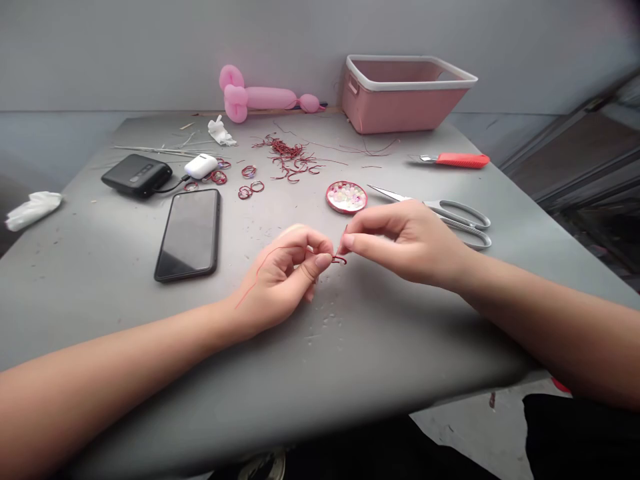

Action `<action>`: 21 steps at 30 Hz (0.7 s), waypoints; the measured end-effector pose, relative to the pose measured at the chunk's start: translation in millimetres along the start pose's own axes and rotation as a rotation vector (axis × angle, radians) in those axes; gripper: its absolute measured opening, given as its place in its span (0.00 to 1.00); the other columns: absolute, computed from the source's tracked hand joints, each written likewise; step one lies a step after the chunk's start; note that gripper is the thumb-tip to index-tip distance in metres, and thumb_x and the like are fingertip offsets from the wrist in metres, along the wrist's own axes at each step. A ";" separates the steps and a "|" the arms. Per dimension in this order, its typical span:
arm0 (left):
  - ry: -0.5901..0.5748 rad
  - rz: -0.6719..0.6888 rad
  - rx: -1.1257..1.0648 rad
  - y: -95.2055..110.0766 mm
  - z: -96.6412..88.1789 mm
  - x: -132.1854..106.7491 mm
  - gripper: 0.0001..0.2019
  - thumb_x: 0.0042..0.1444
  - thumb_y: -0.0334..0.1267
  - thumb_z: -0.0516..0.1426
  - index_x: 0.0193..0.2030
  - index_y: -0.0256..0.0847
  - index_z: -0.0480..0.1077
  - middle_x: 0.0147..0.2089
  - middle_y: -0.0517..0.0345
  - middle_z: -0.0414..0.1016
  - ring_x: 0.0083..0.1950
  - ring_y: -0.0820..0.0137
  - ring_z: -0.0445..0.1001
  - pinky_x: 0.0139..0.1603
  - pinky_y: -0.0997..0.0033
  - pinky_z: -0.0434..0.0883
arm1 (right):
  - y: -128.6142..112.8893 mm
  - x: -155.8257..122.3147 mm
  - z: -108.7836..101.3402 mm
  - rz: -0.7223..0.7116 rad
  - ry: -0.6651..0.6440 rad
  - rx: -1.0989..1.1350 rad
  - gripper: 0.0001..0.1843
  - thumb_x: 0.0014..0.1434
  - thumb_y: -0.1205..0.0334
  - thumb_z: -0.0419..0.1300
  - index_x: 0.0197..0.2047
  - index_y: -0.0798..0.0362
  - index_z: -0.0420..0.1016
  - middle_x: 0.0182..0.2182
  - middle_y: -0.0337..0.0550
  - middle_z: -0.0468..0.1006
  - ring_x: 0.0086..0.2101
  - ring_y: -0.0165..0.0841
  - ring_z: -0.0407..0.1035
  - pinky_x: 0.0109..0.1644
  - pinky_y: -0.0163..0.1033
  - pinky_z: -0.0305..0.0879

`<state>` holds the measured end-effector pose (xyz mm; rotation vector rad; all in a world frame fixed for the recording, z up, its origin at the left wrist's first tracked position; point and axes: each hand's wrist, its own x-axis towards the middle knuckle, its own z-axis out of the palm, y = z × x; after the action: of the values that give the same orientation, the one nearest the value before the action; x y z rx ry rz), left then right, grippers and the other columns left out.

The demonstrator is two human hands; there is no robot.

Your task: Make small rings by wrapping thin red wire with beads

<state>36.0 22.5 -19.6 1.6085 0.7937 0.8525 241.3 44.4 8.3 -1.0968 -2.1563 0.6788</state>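
My left hand (287, 273) rests on the grey table (350, 347) with its fingers pinched on a thin red wire (339, 259). The wire trails back over that hand toward the wrist. My right hand (405, 241) meets it from the right, thumb and forefinger pinched on the wire's curled end. Just beyond the hands lies a small round red lid (346, 197) holding pale beads.
Scissors (450, 213) lie right of the lid; a red-handled cutter (457, 160) is farther back. A pile of red wire bits (287, 157) and wire rings (250, 190) lie mid-table. A phone (190, 233), power bank (136, 175), earbud case (201, 165), pink basket (405, 90) and pink balloon (265, 99) stand around.
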 end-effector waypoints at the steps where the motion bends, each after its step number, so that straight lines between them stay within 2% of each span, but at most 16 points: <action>1: 0.002 0.032 0.026 -0.7 -0.2 0.2 0.07 0.65 0.41 0.54 0.38 0.41 0.67 0.36 0.60 0.66 0.24 0.79 0.66 0.25 0.75 0.68 | -2.5 0.1 0.3 0.046 -0.084 0.137 0.10 0.59 0.63 0.58 0.27 0.50 0.75 0.24 0.37 0.77 0.26 0.30 0.70 0.29 0.36 0.66; 2: 0.002 0.062 0.056 -1.3 -0.2 0.3 0.07 0.65 0.40 0.54 0.37 0.41 0.67 0.38 0.58 0.67 0.25 0.79 0.66 0.26 0.75 0.69 | -4.4 0.2 0.4 0.087 -0.127 0.251 0.11 0.61 0.61 0.57 0.27 0.50 0.76 0.25 0.37 0.78 0.27 0.30 0.71 0.30 0.36 0.68; 4: 0.014 0.111 0.113 -2.7 0.3 0.3 0.06 0.65 0.37 0.54 0.37 0.41 0.68 0.41 0.57 0.68 0.27 0.79 0.66 0.27 0.75 0.69 | -7.5 -0.3 -0.7 0.158 -0.116 0.374 0.11 0.61 0.58 0.60 0.29 0.50 0.77 0.25 0.39 0.78 0.27 0.29 0.71 0.29 0.36 0.68; 7: 0.049 0.148 0.152 -4.5 2.0 -0.3 0.05 0.64 0.34 0.54 0.36 0.41 0.69 0.41 0.55 0.70 0.32 0.75 0.69 0.30 0.75 0.69 | -13.1 -2.4 -6.0 0.261 -0.091 0.391 0.11 0.55 0.52 0.67 0.30 0.51 0.77 0.24 0.38 0.76 0.24 0.27 0.67 0.25 0.35 0.63; 11: 0.051 0.166 0.131 -4.6 2.2 -0.9 0.05 0.63 0.32 0.54 0.37 0.40 0.71 0.39 0.54 0.73 0.35 0.73 0.70 0.32 0.74 0.69 | -19.8 -4.4 -10.5 0.351 -0.156 0.479 0.15 0.47 0.50 0.72 0.31 0.51 0.77 0.25 0.38 0.77 0.24 0.28 0.68 0.26 0.36 0.65; 14: 0.035 0.135 0.075 -2.8 0.1 -0.7 0.06 0.64 0.35 0.55 0.36 0.40 0.72 0.37 0.56 0.75 0.28 0.76 0.67 0.30 0.74 0.67 | -18.8 -4.4 -6.2 0.332 -0.150 0.526 0.14 0.48 0.52 0.72 0.30 0.51 0.76 0.26 0.38 0.78 0.27 0.29 0.70 0.29 0.36 0.66; 17: 0.000 0.072 -0.057 -1.1 -1.3 0.6 0.07 0.63 0.38 0.56 0.35 0.40 0.72 0.33 0.58 0.76 0.21 0.79 0.61 0.23 0.74 0.62 | -15.4 -4.6 0.9 0.281 -0.066 0.526 0.13 0.48 0.54 0.72 0.30 0.51 0.76 0.29 0.38 0.78 0.30 0.30 0.71 0.34 0.37 0.69; 21: -0.027 0.044 -0.100 0.3 0.0 2.5 0.06 0.63 0.36 0.56 0.35 0.39 0.71 0.31 0.59 0.74 0.21 0.80 0.62 0.22 0.76 0.61 | -14.6 -8.3 7.4 0.184 0.020 0.474 0.08 0.53 0.58 0.69 0.30 0.52 0.76 0.30 0.39 0.79 0.32 0.31 0.73 0.37 0.39 0.72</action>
<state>37.3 24.6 -18.9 1.5512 0.6886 0.8863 232.3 28.6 10.7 -1.0366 -1.7574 1.1839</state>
